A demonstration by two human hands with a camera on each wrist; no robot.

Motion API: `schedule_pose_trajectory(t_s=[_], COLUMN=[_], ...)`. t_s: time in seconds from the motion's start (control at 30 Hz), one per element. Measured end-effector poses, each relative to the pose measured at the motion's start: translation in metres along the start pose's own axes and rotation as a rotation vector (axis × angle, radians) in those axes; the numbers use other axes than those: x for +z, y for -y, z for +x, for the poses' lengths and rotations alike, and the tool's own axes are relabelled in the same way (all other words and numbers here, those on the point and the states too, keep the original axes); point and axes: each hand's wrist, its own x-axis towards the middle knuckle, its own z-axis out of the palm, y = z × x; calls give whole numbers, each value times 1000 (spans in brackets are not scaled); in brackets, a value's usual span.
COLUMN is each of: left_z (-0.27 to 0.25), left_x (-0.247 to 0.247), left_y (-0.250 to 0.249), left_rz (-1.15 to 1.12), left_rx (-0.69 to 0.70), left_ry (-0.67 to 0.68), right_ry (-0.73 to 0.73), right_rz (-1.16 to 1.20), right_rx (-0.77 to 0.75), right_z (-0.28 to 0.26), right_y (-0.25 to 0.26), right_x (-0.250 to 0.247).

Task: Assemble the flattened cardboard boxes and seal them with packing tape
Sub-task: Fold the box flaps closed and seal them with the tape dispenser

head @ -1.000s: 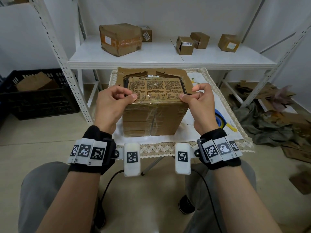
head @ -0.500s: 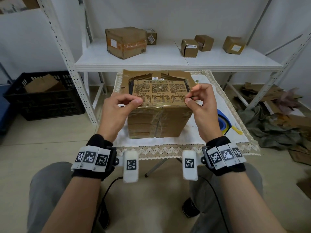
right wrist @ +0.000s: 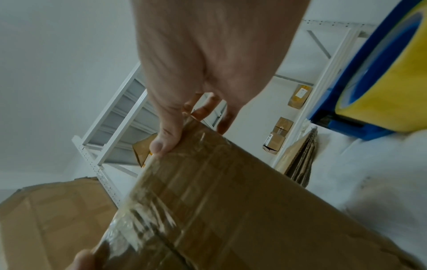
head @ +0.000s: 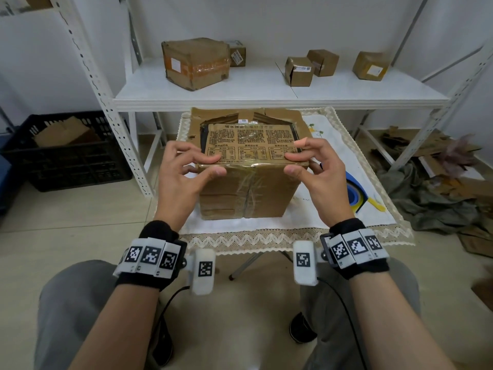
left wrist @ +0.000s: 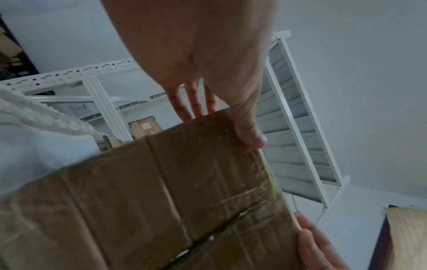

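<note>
Cardboard box (head: 248, 188) unmoved, left hand (head: 179, 180), right hand (head: 318, 180) splayed

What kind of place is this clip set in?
Probably a small storeroom or packing room: white metal shelving holding cardboard boxes, a black crate of cardboard, scrap cardboard piled on the tiled floor.

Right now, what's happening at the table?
A seated person works on a box standing on the table. The left hand and right hand each pinch its near top edge, thumbs on the taped front, fingers on the printed top flap. A tape roll lies to the right, untouched. Other boxes sit on the shelf behind.
</note>
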Motion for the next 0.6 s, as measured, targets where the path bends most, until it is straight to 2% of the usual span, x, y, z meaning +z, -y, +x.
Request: schedule_pose_trajectory(t_s=[0.2, 0.33, 0.6], left_z=[1, -4, -6], left_x=[-3, 3, 12], left_y=[3, 5, -1], left_rz=[-19, -200, -221], left_rx=[7, -106, -168], left_ry=[57, 26, 10], right_ry=[-2, 15, -35], right_rz=[58, 115, 258], right_rx=[17, 17, 67], right_z=[-3, -3, -2], right_y=[-8, -9, -19], right_x=[-3, -4, 3])
